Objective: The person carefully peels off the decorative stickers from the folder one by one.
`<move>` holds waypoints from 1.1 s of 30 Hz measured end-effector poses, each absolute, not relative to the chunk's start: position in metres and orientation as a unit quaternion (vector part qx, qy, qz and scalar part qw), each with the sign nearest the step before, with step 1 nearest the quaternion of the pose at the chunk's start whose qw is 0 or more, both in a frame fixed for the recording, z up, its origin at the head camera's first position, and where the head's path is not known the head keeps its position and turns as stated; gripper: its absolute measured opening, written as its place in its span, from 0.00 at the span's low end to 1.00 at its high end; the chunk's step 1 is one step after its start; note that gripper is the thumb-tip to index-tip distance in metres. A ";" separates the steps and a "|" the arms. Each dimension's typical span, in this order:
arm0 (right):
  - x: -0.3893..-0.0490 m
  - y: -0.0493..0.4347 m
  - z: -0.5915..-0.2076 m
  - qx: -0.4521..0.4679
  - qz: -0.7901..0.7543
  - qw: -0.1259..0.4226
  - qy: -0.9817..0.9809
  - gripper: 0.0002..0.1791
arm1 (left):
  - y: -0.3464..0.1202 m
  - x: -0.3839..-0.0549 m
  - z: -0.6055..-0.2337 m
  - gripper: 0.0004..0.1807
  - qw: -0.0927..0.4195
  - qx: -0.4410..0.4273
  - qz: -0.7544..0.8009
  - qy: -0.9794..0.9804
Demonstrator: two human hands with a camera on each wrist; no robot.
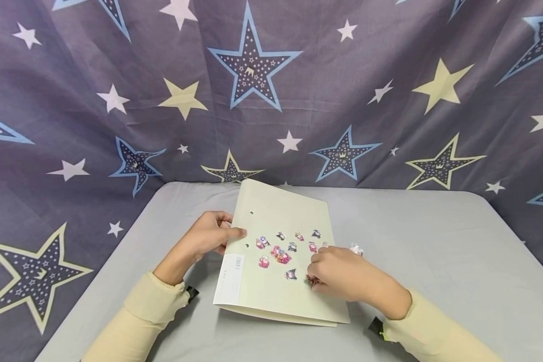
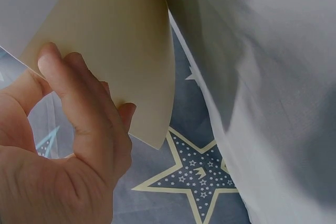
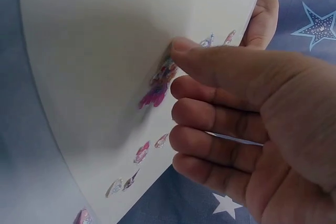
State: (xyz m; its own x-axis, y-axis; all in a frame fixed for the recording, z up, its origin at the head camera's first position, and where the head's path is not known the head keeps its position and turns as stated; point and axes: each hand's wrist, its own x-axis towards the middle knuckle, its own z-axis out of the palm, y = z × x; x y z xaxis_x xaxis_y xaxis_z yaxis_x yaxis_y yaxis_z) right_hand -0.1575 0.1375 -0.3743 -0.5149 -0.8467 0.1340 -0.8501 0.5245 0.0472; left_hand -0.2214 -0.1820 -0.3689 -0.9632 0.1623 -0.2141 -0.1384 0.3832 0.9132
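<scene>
A cream ring-binder-like folder (image 1: 289, 296) lies tilted, with small colourful stickers (image 1: 280, 254) scattered over its cover. My left hand (image 1: 208, 234) grips its left edge, thumb on top and fingers at the side and underneath; the left wrist view shows the fingers (image 2: 84, 98) against the folder (image 2: 126, 66). Over the lower right of the cover, my right hand (image 1: 344, 274) pinches a multicoloured sticker (image 1: 312, 280). The right wrist view shows this sticker (image 3: 155, 95) below the thumb, its pink end sticking out; the other fingers are curled.
A whitish sticker or small clump (image 1: 356, 249) is beyond the folder's right edge. A white barcode label (image 1: 231, 274) is on the folder's lower left. Grey cloth (image 1: 434, 241) covers the table, and a star-patterned curtain (image 1: 326, 65) hangs behind it.
</scene>
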 end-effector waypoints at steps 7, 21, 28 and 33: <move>-0.156 0.134 -0.378 0.484 -0.005 0.089 -0.870 0.10 | -0.182 -0.221 -0.369 0.19 0.133 0.006 0.552 0.823; -0.151 0.127 -0.389 0.484 -0.062 0.128 -0.863 0.08 | -0.183 -0.220 -0.368 0.20 0.131 0.001 0.540 0.831; -0.149 0.124 -0.391 0.490 -0.101 0.144 -0.854 0.07 | -0.183 -0.221 -0.369 0.20 0.128 0.001 0.538 0.833; -0.146 0.123 -0.391 0.484 -0.114 0.149 -0.855 0.07 | -0.182 -0.222 -0.369 0.20 0.128 0.000 0.539 0.832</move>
